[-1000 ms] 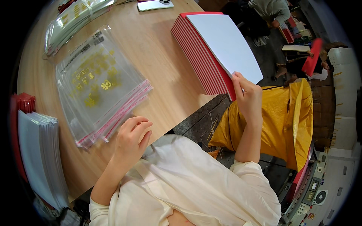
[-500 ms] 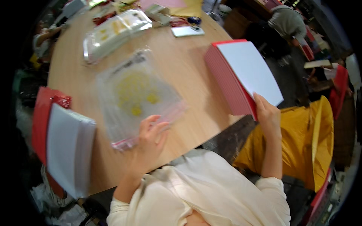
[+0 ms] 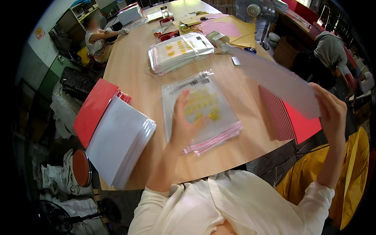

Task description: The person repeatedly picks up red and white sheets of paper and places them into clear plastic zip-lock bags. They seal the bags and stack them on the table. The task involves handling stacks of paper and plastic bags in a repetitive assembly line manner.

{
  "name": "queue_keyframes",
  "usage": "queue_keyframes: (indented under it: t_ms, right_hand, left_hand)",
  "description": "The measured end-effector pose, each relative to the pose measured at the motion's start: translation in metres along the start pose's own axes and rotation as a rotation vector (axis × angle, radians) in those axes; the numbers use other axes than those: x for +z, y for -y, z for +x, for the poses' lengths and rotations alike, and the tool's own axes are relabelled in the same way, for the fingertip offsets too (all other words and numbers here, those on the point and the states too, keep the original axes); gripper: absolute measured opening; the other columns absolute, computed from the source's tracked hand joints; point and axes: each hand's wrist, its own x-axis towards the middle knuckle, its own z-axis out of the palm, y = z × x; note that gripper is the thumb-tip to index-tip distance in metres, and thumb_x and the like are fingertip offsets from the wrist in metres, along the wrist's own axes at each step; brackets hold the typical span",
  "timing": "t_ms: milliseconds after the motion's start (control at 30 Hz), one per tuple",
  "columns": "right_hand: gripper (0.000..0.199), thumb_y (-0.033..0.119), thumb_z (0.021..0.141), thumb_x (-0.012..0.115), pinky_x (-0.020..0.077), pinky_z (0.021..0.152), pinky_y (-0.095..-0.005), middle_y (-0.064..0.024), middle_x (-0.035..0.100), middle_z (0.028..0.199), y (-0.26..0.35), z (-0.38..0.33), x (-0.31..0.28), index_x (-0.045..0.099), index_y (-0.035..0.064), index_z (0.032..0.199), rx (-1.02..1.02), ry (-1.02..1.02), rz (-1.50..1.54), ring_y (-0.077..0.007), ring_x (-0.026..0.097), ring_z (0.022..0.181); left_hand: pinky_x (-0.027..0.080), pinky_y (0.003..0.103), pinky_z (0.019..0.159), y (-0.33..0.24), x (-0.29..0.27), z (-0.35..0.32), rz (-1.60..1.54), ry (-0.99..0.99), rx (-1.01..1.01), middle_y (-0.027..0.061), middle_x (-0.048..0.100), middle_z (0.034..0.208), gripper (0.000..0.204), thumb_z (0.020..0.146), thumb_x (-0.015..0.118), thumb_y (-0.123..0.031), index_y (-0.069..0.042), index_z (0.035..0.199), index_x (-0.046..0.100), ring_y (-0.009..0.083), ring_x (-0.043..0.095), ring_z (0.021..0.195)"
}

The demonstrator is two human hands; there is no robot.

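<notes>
My right hand grips one end of a thin white-faced sheet or booklet, raised and tilted above the red stack at the right table edge. That stack's side shows many thin pink and red layers. My left hand holds nothing; its thumb and fingers are apart over a pile of clear plastic bags. These bags carry yellow printing and have pink strips along the near edge. Motion blurs my left fingers, so I cannot tell whether they touch the top bag.
At the left edge lies a plastic-wrapped white stack beside red-covered pieces. Farther off are a banded bundle of bags, red tape dispensers and a small box. A person sits at the far left.
My right hand has lifted the white-faced piece off the right stack, exposing a red surface there. My left hand has moved farther over the bags. The view has shifted, showing more of the far table.
</notes>
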Motion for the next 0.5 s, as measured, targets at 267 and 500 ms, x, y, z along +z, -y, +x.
queue_keyframes:
  t_ms: [267,500]
  right_hand:
    - [0.03,-0.01,0.083,0.061,0.0532,0.067,-0.0269,-0.0159,0.07,0.086,0.058,-0.018,0.117,0.067,0.0002,0.11,0.197,0.178,0.764,-0.0172,0.069,0.074]
    - [0.033,-0.009,0.082,0.064,0.0517,0.067,-0.026,-0.0143,0.069,0.086,0.083,-0.048,0.149,0.066,0.002,0.112,0.21,0.233,0.854,-0.0199,0.068,0.074]
  left_hand:
    - [0.042,0.04,0.1,0.04,-0.056,-0.009,-0.331,-0.159,-0.061,0.011,0.052,0.123,0.077,0.065,0.083,0.004,-0.005,0.129,0.042,0.0223,0.053,0.114]
    - [0.052,0.033,0.085,0.071,-0.063,-0.08,-0.193,-0.128,0.095,0.0091,0.051,0.105,0.057,0.068,0.073,0.018,-0.004,0.113,0.046,0.0197,0.057,0.097]
